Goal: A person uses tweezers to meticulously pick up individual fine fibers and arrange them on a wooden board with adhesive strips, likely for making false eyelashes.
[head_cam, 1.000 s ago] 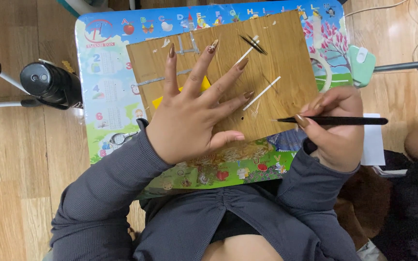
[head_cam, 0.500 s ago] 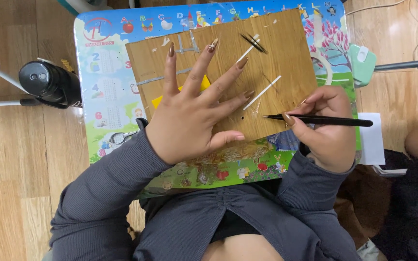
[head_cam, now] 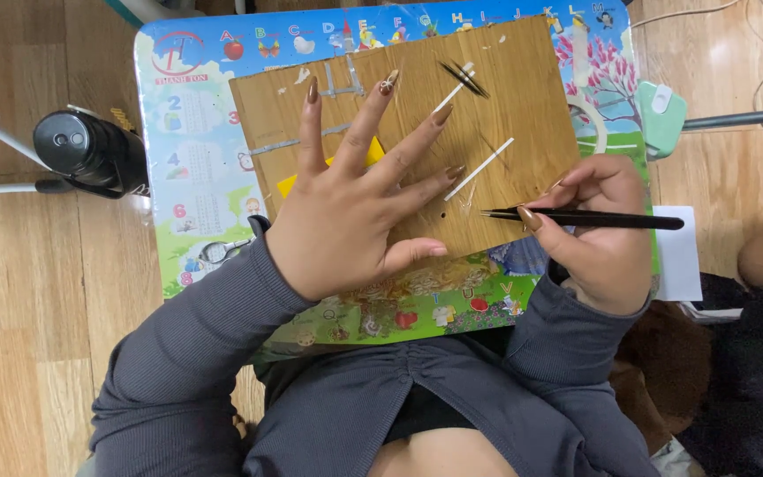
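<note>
the right hand (head_cam: 598, 238) pinches a pair of slim black tweezers (head_cam: 585, 217) between thumb and fingers, closed around the shaft; the tweezers lie nearly level, long and matte, their fine tip pointing left and resting just over the right part of a wooden board (head_cam: 523, 124), their blunt end reaching past the hand to the right. the left hand (head_cam: 351, 212) lies flat on the board's middle, fingers spread wide and holding nothing, long brown nails pointing toward the far edge, partly covering a yellow piece (head_cam: 373, 152) whose corners peek out on either side of the fingers. the board is one brown wood-grain sheet, scuffed with whitish marks, set on a small tabletop (head_cam: 196, 177) printed with bright letters, numbers and cartoon pictures. two thin white strips (head_cam: 480, 168) lie slanted on the board right of the spread fingers, and one dark, slender pair of points (head_cam: 464, 78) lies near the far edge. one black cylindrical object (head_cam: 90, 150) sits on the wooden floor (head_cam: 19, 309) to the left, and one pale green item (head_cam: 661, 113) sits at the tabletop's right edge.
</note>
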